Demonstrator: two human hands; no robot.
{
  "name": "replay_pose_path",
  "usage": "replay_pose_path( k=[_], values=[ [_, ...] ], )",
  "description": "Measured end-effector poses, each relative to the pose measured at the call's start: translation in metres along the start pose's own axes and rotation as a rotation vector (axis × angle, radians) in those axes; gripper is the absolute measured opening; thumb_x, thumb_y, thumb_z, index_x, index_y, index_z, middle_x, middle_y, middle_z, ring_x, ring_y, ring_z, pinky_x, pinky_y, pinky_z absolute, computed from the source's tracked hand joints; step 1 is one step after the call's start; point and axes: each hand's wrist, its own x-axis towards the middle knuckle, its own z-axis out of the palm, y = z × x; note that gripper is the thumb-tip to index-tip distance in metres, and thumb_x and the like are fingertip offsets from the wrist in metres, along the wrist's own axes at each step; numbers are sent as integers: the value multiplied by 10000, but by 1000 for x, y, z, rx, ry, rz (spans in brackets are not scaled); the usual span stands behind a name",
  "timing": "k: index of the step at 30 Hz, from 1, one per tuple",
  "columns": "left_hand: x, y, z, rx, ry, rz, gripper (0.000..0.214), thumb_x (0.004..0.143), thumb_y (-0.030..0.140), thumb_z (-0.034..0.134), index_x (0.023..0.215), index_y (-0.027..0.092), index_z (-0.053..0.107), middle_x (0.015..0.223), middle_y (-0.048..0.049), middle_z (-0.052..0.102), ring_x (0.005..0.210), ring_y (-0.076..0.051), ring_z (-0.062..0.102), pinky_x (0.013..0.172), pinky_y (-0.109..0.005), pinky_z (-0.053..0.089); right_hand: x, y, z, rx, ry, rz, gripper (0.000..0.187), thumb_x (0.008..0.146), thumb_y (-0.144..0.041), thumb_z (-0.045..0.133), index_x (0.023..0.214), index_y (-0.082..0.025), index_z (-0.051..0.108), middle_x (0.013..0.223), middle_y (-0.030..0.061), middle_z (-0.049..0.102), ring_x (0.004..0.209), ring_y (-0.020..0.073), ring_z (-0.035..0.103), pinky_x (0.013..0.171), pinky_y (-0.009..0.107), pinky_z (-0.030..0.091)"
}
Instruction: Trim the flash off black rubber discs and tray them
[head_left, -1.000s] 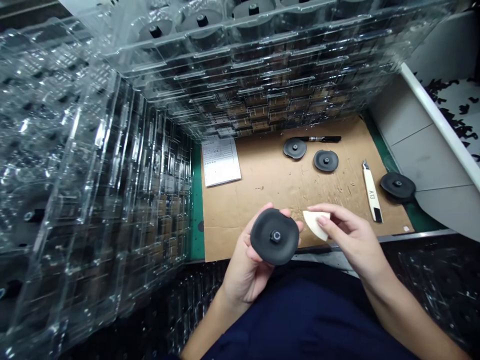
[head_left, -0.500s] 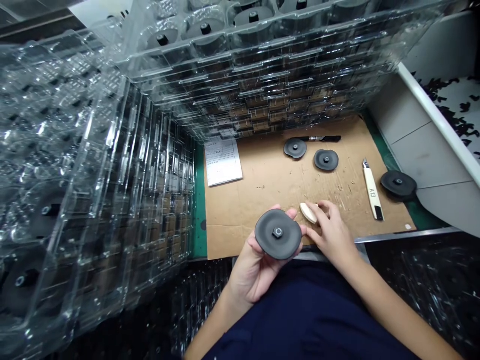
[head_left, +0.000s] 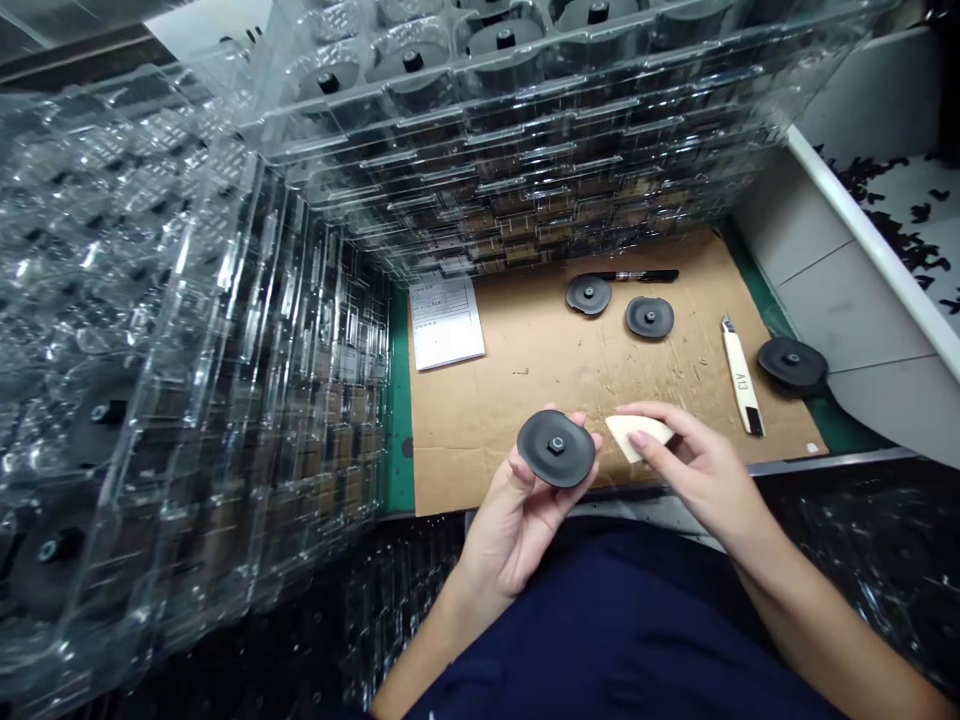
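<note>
Above near edge of cardboard: black rubber disc [head_left: 556,448] w/ hex nut at centre sits face up in L hand [head_left: 510,530], tipped slightly.

L fingers [head_left: 577,420]: spread under far rim, thumb up on near rim, disc clamped lightly btwn them.

R fingers [head_left: 660,420]: together, pinching cream foam wedge [head_left: 637,436] against thumb; R hand [head_left: 701,480] hovers just right of disc, wedge tip near rim, not touching.

Handling: judging by the pose, cupped L hand gives firm support & leaves disc face free. Any wedge contact likely works best w/ light, even pressure, keeping clear of nut.

Hidden: disc underside; part of wedge behind R fingers. Fine marks on disc face & print on paper sheet [head_left: 446,322] too small to make out.

Rest: on cardboard sheet [head_left: 525,400], two more black discs [head_left: 589,294] [head_left: 649,316], black marker [head_left: 637,275], and utility knife [head_left: 739,378] marked A13. Third disc [head_left: 792,363] at far right, by green mat [head_left: 398,420]. Stacked clear plastic trays [head_left: 525,150] far side, more clear trays [head_left: 187,300] on left, some holding discs. Black scraps [head_left: 892,190] on white surface, far right, partly cut off.
</note>
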Motion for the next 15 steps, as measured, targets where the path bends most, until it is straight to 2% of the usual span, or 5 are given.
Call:
replay_pose_path(
  k=[3, 5, 7, 10, 15],
  values=[
    [0, -5, 1, 84, 36, 50, 633, 719, 384, 716, 1295, 234, 500, 1284, -93, 582, 1155, -264, 563, 997, -361, 450, -2, -42, 0, 2, 6, -180, 251, 905, -239, 523, 1148, -248, 583, 1100, 22, 622, 989, 160, 583, 832, 277, 476],
    [-2, -6, 2, 162, 85, 67, 635, 693, 370, 749, 1271, 224, 530, 1214, -84, 625, 1123, -233, 581, 972, -299, 460, -2, -62, 7, -38, -35, -361, 276, 908, -173, 487, 1170, -194, 569, 1062, 51, 620, 987, 172, 561, 865, 309, 453],
    [-5, -4, 2, 221, 130, 78, 600, 676, 320, 775, 1231, 229, 567, 1165, -63, 650, 1104, -212, 590, 967, -265, 455, -1, -72, 13, -63, -171, -448, 262, 909, -132, 443, 1136, -151, 574, 985, 63, 622, 927, 172, 555, 838, 324, 452],
    [-8, 0, 4, 242, 155, 127, 553, 647, 282, 798, 1166, 262, 609, 1151, -28, 657, 1072, -190, 605, 931, -249, 476, 5, -76, 19, -69, -401, -439, 228, 907, -109, 424, 1058, -149, 590, 949, 44, 626, 867, 155, 556, 794, 310, 456],
    [-8, 1, 5, 226, 74, 121, 513, 652, 255, 795, 1137, 266, 628, 1112, -20, 674, 1041, -172, 622, 908, -240, 484, 5, -72, 21, -104, -159, -617, 246, 883, -96, 439, 1087, -89, 577, 934, 94, 632, 857, 193, 543, 789, 365, 444]
  ],
)
